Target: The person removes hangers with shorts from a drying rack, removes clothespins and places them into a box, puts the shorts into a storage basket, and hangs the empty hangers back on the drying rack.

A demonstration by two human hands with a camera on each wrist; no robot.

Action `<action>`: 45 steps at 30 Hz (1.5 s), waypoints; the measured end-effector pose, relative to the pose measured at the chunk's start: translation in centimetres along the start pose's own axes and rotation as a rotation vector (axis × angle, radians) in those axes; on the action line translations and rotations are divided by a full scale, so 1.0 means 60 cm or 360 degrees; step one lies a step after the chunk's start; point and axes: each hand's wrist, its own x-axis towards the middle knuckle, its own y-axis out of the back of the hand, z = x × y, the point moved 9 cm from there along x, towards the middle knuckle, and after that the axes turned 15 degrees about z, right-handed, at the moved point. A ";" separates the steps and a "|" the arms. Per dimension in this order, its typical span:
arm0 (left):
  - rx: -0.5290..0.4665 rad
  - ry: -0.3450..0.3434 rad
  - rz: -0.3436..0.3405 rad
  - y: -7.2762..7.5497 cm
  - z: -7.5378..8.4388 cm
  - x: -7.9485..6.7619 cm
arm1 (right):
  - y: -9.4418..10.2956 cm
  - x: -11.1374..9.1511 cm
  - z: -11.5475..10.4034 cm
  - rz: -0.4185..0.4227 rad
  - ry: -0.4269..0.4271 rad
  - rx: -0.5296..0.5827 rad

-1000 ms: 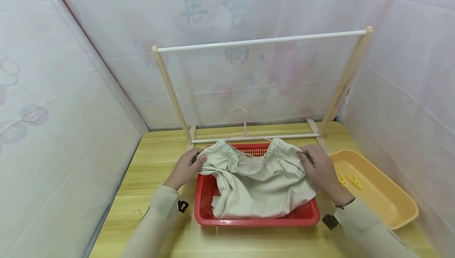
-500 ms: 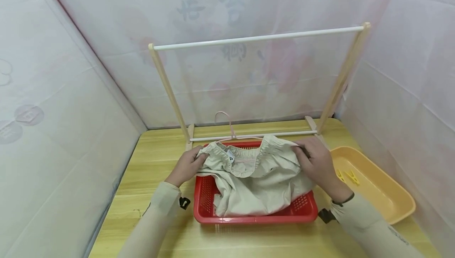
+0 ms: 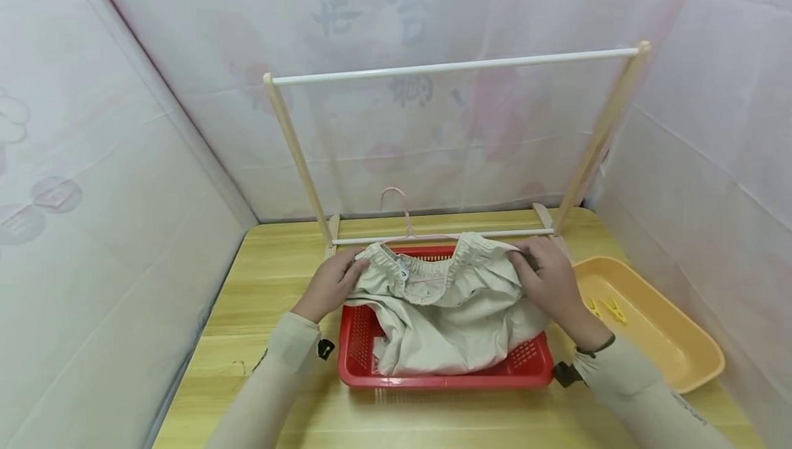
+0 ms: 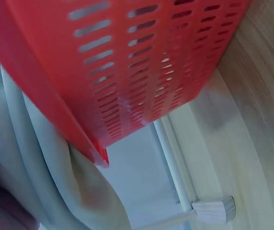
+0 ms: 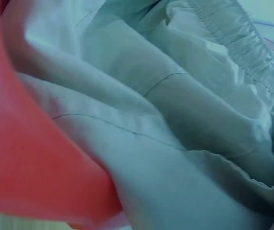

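A cream garment [image 3: 439, 339] with a gathered elastic opening lies over the red basket [image 3: 445, 383], its lower part inside. A thin pink hanger [image 3: 408, 232] sits within the opening, its hook sticking up behind the basket. On the left, my left hand [image 3: 328, 287] pinches the garment's edge between thumb and fingers. At the other side, my right hand [image 3: 551, 284] grips the opposite edge, holding it up above the rim. Folds of the garment [image 5: 141, 110] fill the right wrist view. The left wrist view shows the slotted basket wall [image 4: 127, 72] beside draped cloth.
Behind the basket stands a rack with wooden posts and a white top bar [image 3: 458, 67]; its lower bar [image 3: 346, 241] is near the hanger. An orange tray [image 3: 668, 332] holding yellow clothespins [image 3: 614, 310] is at the right. Fabric walls surround the wooden table [image 3: 266, 277].
The hanger hook has shifted left and turned. My right hand has moved slightly left with its side of the garment, and my left hand slightly up. A tag now shows inside the opening.
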 end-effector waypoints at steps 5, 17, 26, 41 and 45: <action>-0.0068 0.0091 -0.0005 -0.008 0.002 -0.002 | -0.001 -0.003 0.004 0.0012 -0.0064 0.0042; -0.0148 0.0098 0.0151 -0.001 -0.007 0.000 | 0.006 -0.004 0.025 -0.0071 -0.0416 0.0132; -0.0103 0.0119 0.0316 0.017 -0.020 -0.003 | 0.057 -0.030 0.089 -0.0131 -0.0751 0.0094; -0.0107 0.0288 0.0440 0.039 -0.069 -0.005 | 0.073 -0.088 0.139 -0.0122 -0.0847 0.0001; -0.0105 0.0313 0.0407 0.032 -0.070 -0.006 | 0.066 -0.103 0.141 -0.0164 -0.0769 -0.0037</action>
